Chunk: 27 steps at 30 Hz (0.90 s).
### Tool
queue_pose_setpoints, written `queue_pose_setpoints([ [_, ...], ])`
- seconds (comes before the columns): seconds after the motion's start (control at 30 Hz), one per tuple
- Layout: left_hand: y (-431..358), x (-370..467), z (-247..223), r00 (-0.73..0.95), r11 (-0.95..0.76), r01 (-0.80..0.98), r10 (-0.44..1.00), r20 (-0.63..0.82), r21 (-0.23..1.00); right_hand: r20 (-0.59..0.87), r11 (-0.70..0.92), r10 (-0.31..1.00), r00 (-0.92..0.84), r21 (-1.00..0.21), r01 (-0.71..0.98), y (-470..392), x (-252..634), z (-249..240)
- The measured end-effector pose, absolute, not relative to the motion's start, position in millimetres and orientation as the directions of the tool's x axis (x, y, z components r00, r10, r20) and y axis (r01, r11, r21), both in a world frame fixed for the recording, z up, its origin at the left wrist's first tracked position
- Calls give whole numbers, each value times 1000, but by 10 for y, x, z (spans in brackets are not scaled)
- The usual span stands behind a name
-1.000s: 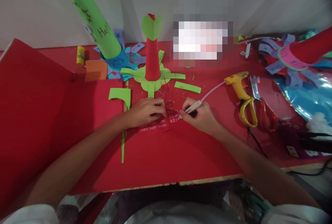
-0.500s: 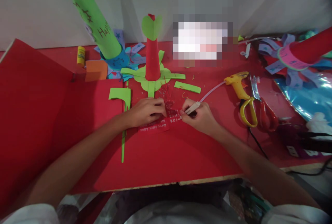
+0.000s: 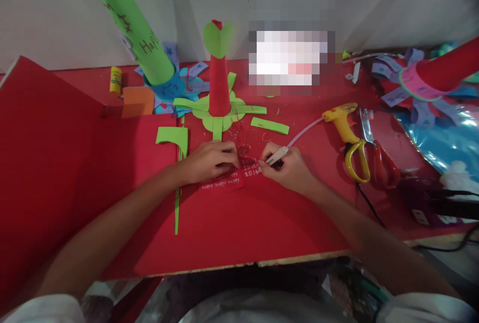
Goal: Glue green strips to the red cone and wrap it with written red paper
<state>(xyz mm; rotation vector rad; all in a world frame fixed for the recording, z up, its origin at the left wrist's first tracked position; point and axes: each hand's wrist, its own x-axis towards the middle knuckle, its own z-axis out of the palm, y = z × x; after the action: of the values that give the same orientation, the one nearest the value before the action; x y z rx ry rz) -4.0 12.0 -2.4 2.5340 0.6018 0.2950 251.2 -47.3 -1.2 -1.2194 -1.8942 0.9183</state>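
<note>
My right hand (image 3: 286,169) is closed around a white marker pen (image 3: 277,156), its tip end down at white writing on a small piece of red paper (image 3: 220,183). Rows of white characters and the word "happy" run across that paper. My left hand (image 3: 215,162) rests over the paper's upper left with its fingers curled together, holding it against the table; the fingertips are partly hidden. Just beyond my hands stands a red paper cone (image 3: 219,86) with green heart-shaped leaves on top and a scalloped green base (image 3: 205,122) with strips.
Left of my hands lie green foam offcuts (image 3: 175,136). At right are a yellow glue gun (image 3: 340,118), scissors (image 3: 368,128) and blue film (image 3: 430,138). A green tube (image 3: 130,28) and a glue stick (image 3: 116,81) stand behind at left. A pixelated patch covers part of the back.
White writing under the pen tip has grown by a stroke or so. Both hands stay in nearly the same place, and the view has shifted very slightly.
</note>
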Motion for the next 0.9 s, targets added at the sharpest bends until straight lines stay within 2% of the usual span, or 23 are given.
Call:
queue_pose_setpoints([
  [0.17, 124, -42, -23, 881, -774, 351, 464, 95, 527, 189, 320, 933, -305, -825, 466, -471, 2517, 1],
  [0.4, 125, -41, -13, 880, -776, 357, 466, 91, 521, 192, 278, 951, -242, -873, 401, -491, 2571, -22],
  [0.63, 125, -46, -32, 880, -781, 345, 461, 109, 520, 278, 322, 946, -166, -859, 397, -456, 2626, -43],
  [0.9, 124, -40, -12, 878, -768, 371, 473, 72, 522, 258, 293, 956, -139, -814, 502, -398, 2640, -58],
])
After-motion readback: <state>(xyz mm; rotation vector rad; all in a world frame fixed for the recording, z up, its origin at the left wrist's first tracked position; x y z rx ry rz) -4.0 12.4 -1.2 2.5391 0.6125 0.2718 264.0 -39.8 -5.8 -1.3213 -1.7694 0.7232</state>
